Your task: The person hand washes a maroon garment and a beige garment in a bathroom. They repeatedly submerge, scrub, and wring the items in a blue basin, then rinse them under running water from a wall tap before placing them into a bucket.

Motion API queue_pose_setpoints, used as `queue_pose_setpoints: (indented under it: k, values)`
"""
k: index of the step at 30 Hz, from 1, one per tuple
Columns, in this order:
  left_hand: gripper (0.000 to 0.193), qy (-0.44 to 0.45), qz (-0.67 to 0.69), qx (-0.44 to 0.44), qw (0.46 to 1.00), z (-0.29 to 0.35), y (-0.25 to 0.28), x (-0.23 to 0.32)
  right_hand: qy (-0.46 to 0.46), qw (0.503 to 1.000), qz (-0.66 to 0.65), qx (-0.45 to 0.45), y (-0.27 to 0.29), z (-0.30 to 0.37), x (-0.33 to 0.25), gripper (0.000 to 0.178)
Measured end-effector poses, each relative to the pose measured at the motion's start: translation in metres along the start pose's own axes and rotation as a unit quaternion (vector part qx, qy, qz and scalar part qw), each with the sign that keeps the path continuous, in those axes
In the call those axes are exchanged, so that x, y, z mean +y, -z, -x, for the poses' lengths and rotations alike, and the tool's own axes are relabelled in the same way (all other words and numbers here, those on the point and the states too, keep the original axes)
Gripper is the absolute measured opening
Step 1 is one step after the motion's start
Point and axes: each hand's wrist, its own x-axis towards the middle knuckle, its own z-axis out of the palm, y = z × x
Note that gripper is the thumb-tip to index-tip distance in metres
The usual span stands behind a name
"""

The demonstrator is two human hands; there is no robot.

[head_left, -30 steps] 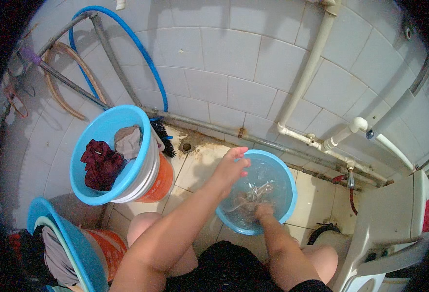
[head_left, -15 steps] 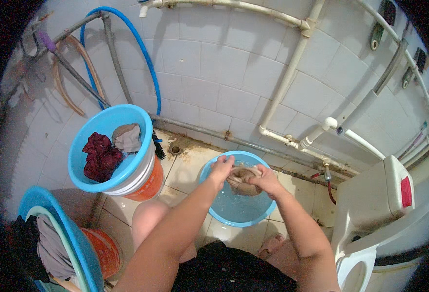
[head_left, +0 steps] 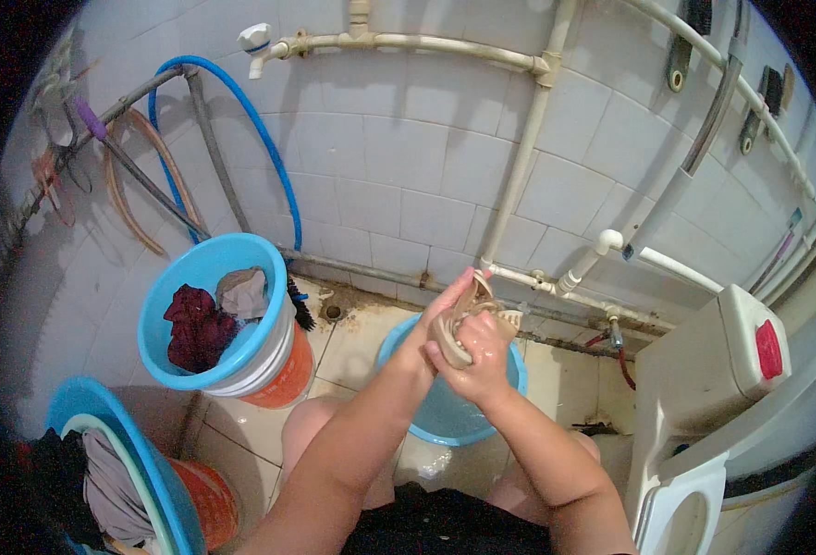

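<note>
A wet beige cloth [head_left: 449, 339] is bunched between my two hands above a light blue basin [head_left: 446, 438] on the floor. My left hand [head_left: 444, 303] lies along the cloth's left side, its fingers reaching up and partly hidden by the folds. Closed in a fist, my right hand [head_left: 484, 359] grips the cloth and presses it against the left. Cloth folds stick out above and to the right of the fist. Water shows in the basin below my wrists.
Left of me, a blue basin [head_left: 152, 326] with maroon cloth [head_left: 197, 331] and greyish cloth [head_left: 243, 294] sits on an orange-and-white bucket [head_left: 283, 372]. Nearer stands another basin stack [head_left: 103, 400] with dark and grey clothes. A toilet [head_left: 694, 370] is at right; pipes [head_left: 519, 176] line the tiled wall.
My hands have risen from inside the basin and come together. The cloth, earlier stretched between them low in the basin, is now bunched up above it. The view has tilted upward slightly.
</note>
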Motion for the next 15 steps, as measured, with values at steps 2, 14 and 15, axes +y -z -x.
queue_pose_setpoints:
  k: [2,14,15]
  values:
    - [0.033,-0.023,-0.03,0.064,0.997,0.002,-0.007,-0.007,-0.005,0.999,0.029,0.035,-0.001,0.005,0.01,0.025]
    - [0.032,0.007,-0.171,0.22,0.96,-0.025,0.093,-0.044,-0.485,0.874,-0.001,-0.036,-0.014,0.051,0.12,0.048]
    - [0.033,0.032,-0.239,0.279,0.929,-0.019,0.077,-0.041,-0.479,0.875,0.058,-0.044,-0.013,0.075,0.145,0.051]
